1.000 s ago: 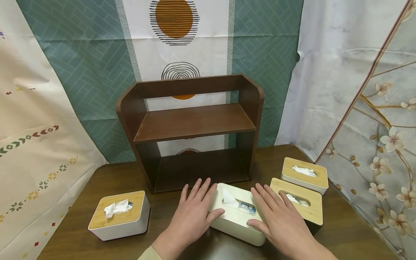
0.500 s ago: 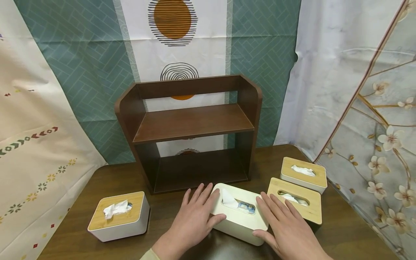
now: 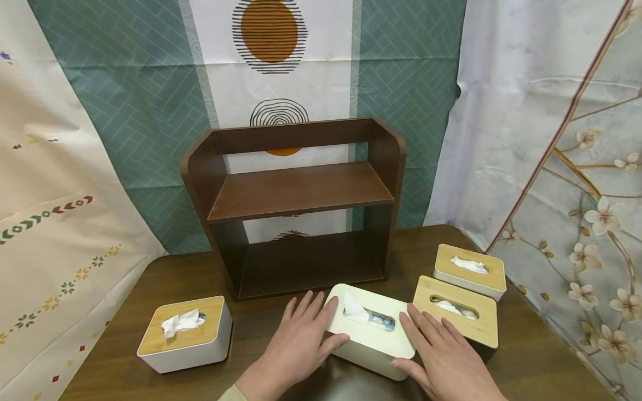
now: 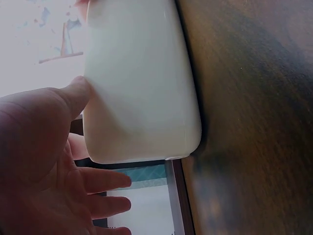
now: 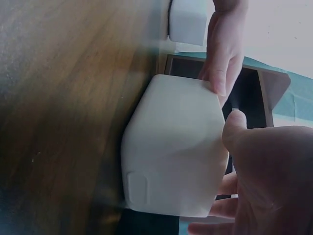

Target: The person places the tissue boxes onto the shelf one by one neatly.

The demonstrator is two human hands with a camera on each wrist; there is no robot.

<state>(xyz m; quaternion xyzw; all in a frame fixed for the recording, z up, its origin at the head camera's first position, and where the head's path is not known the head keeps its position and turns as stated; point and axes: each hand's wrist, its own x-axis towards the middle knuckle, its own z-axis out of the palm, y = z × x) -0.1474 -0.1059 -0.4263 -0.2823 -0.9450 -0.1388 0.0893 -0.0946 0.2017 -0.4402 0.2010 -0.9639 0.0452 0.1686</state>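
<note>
A cream tissue box [image 3: 368,328] with a white tissue and a blue-patterned pack in its slot sits on the table in front of the shelf. At its left end is my left hand [image 3: 301,342], fingers nearly straight and spread, with the thumb [image 4: 78,95] at the box's upper edge. My right hand [image 3: 446,353] lies along the right end, its fingers extended and its thumb [image 5: 234,129] right at the top edge. Seen from both wrists, the box's plain side [image 4: 137,83] faces the cameras, its base on the table. The far fingertips are partly hidden behind the box.
A dark brown two-tier shelf [image 3: 301,192] stands behind. To the left is a white tissue box with a wooden lid [image 3: 183,331]. At the right sit a dark box with a wooden lid [image 3: 456,306] and a white one with a wooden lid [image 3: 471,267]. Curtains surround the table [image 3: 125,312].
My right hand has slid slightly to the right, its thumb moving from over the cream tissue box to its right end. My left hand has shifted slightly down. The box stays about where it was.
</note>
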